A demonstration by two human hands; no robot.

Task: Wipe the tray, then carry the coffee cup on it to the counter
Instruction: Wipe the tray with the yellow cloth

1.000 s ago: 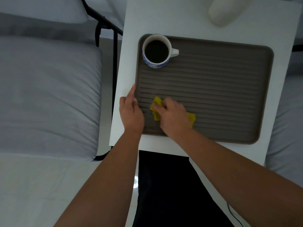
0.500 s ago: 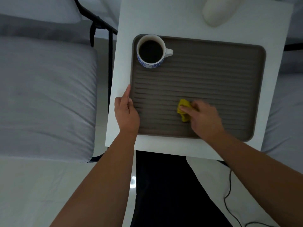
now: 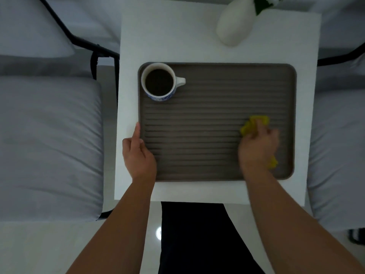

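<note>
A brown ridged tray (image 3: 217, 107) lies on a white table (image 3: 177, 44). The coffee cup (image 3: 159, 82), full of dark coffee, stands in the tray's far-left corner, handle pointing right. The left hand (image 3: 138, 153) rests on the tray's near-left edge, loosely curled, forefinger stretched along the rim. The right hand (image 3: 258, 147), blurred, seems clenched around a yellow cloth (image 3: 254, 124) pressed on the tray's right side. A white vase (image 3: 234, 26) stands beyond the tray.

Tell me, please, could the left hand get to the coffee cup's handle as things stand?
Probably yes. The left hand rests on the tray's left edge, with bare ridges up to the coffee cup. Its handle points right, so the hand must reach round. The right hand wipes far off.
</note>
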